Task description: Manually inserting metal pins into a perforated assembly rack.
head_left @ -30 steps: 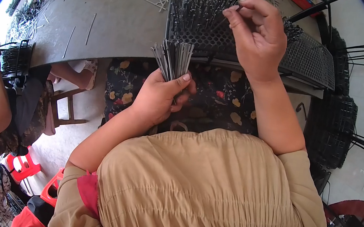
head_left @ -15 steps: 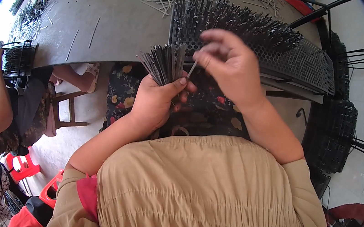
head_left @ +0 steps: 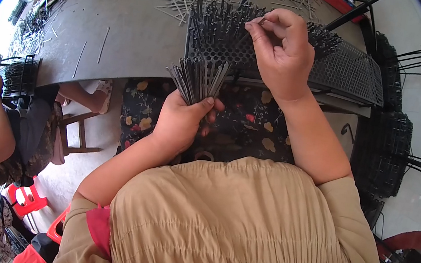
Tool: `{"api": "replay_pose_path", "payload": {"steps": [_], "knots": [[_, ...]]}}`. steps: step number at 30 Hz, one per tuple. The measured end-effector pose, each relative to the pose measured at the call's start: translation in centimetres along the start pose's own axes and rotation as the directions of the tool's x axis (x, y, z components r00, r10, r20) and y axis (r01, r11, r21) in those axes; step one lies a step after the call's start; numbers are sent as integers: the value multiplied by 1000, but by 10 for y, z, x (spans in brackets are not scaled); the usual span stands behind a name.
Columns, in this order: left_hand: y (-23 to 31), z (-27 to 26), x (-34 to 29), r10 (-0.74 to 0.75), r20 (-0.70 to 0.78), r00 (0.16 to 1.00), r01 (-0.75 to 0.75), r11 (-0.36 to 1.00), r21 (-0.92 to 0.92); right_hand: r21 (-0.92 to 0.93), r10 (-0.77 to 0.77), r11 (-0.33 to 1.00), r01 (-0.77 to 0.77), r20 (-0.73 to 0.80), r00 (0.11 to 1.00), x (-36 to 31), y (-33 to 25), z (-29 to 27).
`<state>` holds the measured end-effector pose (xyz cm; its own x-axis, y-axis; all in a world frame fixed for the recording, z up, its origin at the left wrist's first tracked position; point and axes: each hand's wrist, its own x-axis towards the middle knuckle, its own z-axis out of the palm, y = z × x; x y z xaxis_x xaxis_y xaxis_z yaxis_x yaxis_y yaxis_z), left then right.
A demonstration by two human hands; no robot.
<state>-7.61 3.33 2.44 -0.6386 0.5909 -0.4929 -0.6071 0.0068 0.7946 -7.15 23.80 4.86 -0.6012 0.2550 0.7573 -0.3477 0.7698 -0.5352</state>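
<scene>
Head view: the left hand [head_left: 182,122] is closed in a fist around a bundle of thin dark rods [head_left: 196,79], which fan upward just below the perforated black tray [head_left: 346,72]. The right hand [head_left: 279,50] is over the tray, thumb and forefinger pinched together, probably on a single rod [head_left: 252,27] among those already standing in the holes. Loose rods lie on the grey table [head_left: 127,35].
</scene>
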Motion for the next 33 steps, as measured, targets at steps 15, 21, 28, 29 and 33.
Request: {"api": "replay_pose_path", "payload": {"steps": [15,21,28,29,33], "knots": [[-5,-2,2,9,27,1000,-5,990,-139,-224,-194,949,220,132,972,1,2,-3],[-5,-2,3,48,31,998,-41,980,-193,313,580,513,-799,560,592,-39,-33,-9],[-1,-3,5,-37,57,998,43,992,-115,373,472,793,-482,124,873,-13,-13,-15],[-3,-4,7,-29,48,998,34,995,-95,370,475,793,-485,123,871,-10,-3,-13],[-8,0,7,-1,9,1000,2,995,-95,-17,27,999,-27,-28,999,-8,8,-6]]}}
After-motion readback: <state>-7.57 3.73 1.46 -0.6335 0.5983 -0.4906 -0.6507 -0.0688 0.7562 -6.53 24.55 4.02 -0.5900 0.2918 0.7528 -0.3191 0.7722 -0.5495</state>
